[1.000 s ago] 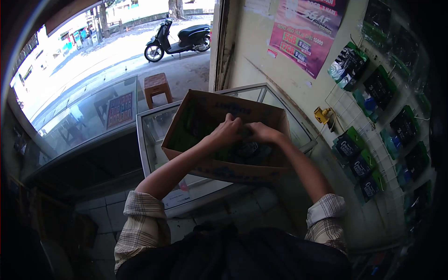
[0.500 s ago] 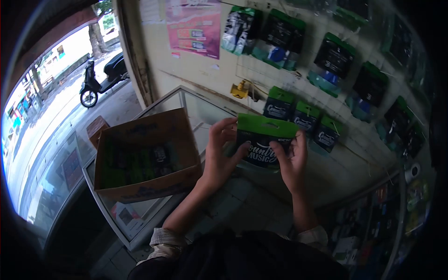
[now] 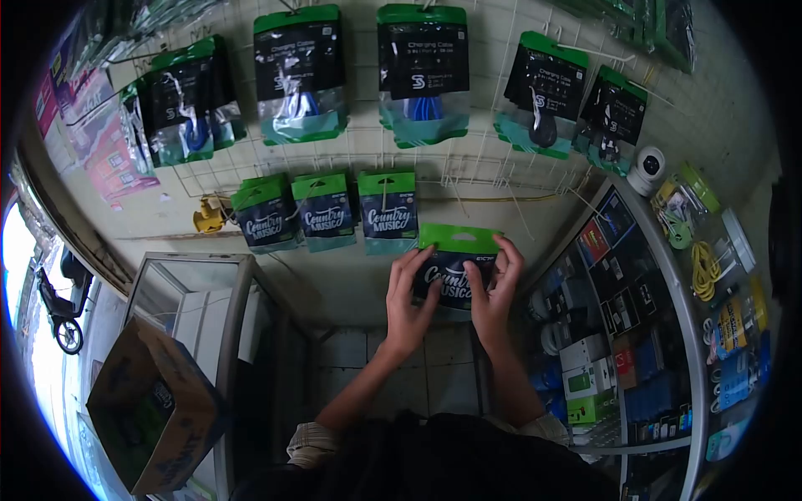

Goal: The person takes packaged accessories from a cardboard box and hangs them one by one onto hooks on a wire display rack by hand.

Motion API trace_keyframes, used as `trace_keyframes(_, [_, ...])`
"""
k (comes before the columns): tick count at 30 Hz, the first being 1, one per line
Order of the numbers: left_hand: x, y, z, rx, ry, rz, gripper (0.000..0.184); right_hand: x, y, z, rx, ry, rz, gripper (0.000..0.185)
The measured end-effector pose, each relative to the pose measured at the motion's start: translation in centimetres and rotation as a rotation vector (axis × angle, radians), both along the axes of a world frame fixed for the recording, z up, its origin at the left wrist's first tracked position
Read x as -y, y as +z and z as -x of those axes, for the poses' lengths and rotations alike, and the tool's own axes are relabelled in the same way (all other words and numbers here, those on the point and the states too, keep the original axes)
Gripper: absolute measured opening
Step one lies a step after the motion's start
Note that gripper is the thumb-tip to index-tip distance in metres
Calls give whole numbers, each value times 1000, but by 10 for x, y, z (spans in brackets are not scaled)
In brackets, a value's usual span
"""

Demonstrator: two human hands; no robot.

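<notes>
Between my two hands I hold a "Country Music" pouch (image 3: 455, 265), dark blue with a green top and an oval hang slot. My left hand (image 3: 407, 305) grips its left side, thumb on the front and fingers toward the edge. On the other side my right hand (image 3: 494, 292) clasps it the same way. What is inside the pouch does not show. Just left of it, similar pouches (image 3: 389, 213) hang from the wire grid. A cardboard box (image 3: 185, 434) at the lower left has green and dark packs inside.
Charging cable packs (image 3: 423, 79) hang higher on the wire grid (image 3: 476, 154), whose bare hooks stick out. A glass counter (image 3: 238, 288) stands under the box. To the right is a display case (image 3: 689, 359) with boxed goods, a white camera (image 3: 647, 169) above it.
My view has swung to the right, so the box and the street now sit farther left. Both hands still hold the pouch, now to the right of the hanging pouches.
</notes>
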State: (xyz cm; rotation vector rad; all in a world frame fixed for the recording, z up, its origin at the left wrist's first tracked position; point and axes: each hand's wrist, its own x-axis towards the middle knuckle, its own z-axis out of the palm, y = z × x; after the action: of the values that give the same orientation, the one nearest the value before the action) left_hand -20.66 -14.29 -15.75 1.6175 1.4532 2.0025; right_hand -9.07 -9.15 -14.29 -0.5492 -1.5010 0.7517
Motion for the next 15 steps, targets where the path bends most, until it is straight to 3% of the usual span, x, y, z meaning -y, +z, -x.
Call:
trace_keyframes(8, [-61,-24,2,-48,110,25,54,-69,-25,11,78,5,60,37])
trace_keyframes(13, [-104,-39,7,-147,117,26,58,-113,-34,24,211,-85,-14,40])
trace_keyframes(15, [-119,-41,7,-404,182,37,63,-133,-42,29,263,-164,-106,44])
